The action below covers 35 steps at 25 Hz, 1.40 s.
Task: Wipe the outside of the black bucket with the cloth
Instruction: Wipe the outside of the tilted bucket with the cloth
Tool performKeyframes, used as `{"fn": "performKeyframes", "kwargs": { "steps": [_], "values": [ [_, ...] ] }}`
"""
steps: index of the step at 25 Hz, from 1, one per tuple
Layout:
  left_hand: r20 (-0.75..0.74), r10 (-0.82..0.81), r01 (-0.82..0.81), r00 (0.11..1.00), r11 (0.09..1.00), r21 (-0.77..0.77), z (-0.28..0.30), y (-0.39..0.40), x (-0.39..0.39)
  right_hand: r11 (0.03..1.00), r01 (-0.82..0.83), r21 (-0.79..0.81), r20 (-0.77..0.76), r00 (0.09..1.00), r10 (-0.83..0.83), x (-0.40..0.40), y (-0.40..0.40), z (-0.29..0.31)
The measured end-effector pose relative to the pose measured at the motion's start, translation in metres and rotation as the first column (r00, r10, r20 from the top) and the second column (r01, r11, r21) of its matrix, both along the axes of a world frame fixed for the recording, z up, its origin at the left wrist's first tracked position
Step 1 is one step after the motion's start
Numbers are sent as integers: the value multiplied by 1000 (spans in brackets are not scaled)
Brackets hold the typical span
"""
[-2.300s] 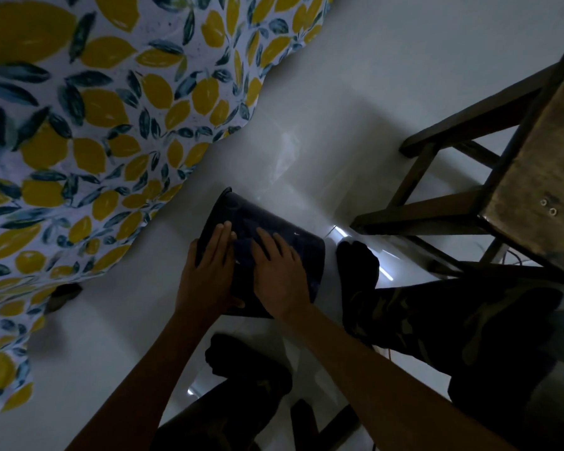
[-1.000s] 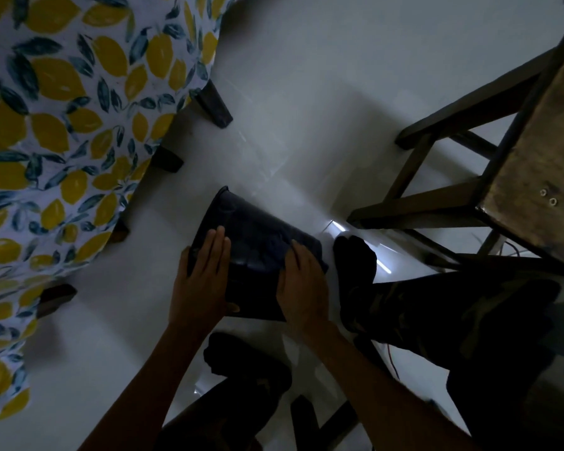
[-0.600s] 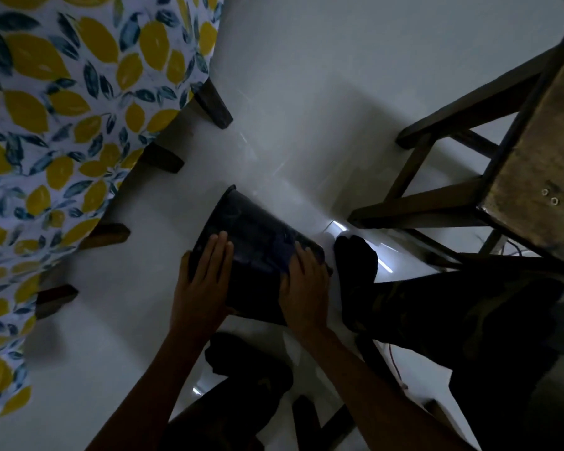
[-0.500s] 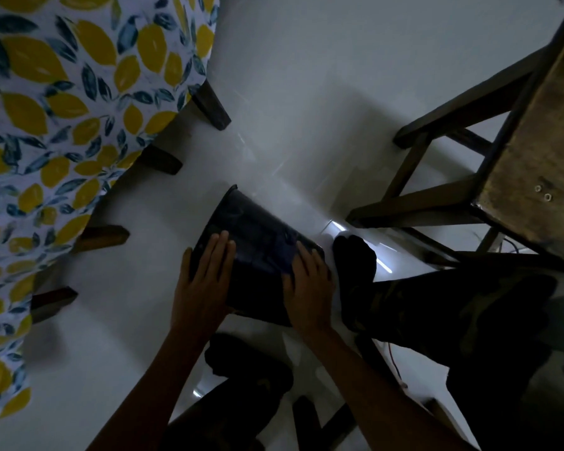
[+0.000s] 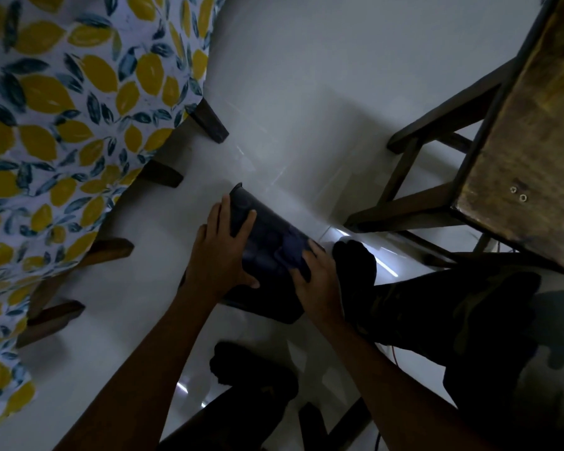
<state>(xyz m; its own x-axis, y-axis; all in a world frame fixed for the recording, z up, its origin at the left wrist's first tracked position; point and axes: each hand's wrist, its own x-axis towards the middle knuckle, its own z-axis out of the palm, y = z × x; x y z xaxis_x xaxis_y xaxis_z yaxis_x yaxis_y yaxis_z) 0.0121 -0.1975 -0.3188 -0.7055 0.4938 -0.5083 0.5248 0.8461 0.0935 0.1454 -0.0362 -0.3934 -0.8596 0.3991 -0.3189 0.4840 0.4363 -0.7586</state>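
The black bucket (image 5: 263,226) lies on its side on the white floor, its rim pointing up-left. My left hand (image 5: 218,255) rests on its left side with the fingers stretched over the rim end and the thumb along the lower wall. On the right side, my right hand (image 5: 319,283) presses a dark blue cloth (image 5: 288,252) against the bucket's wall. The cloth bunches just ahead of the fingertips. The bucket's base end is in deep shadow between my forearms.
A lemon-print cover (image 5: 62,109) hangs over furniture with dark wooden legs (image 5: 209,120) at the left. A wooden stool (image 5: 531,135) stands at the right. My feet in black socks (image 5: 355,262) flank the bucket, and one leg in camouflage trousers (image 5: 463,307) lies right of it.
My left hand has slid up the bucket toward its rim. My right hand has moved with the cloth from the middle of the wall to its right edge.
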Motion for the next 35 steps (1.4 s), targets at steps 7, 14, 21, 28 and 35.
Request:
{"fn": "performKeyframes", "kwargs": {
  "steps": [7,14,21,28,35],
  "values": [
    [-229,131,-127,965,991,31,-2,-28,23,964,-149,222,-123,976,179,-2,-6,3],
    [-264,57,-93,963,988,-124,9,-24,21,885,-297,359,-57,939,339,25,-12,4],
    [-179,51,-77,983,987,-143,-4,-20,13,842,-283,459,17,951,310,5,-16,0],
    [-188,80,-104,979,987,-119,-15,-35,30,924,-317,214,214,938,272,-109,-11,-12],
    [-206,89,-119,975,983,-138,-15,-32,28,890,-420,178,116,907,404,-91,-40,13]
  ]
}}
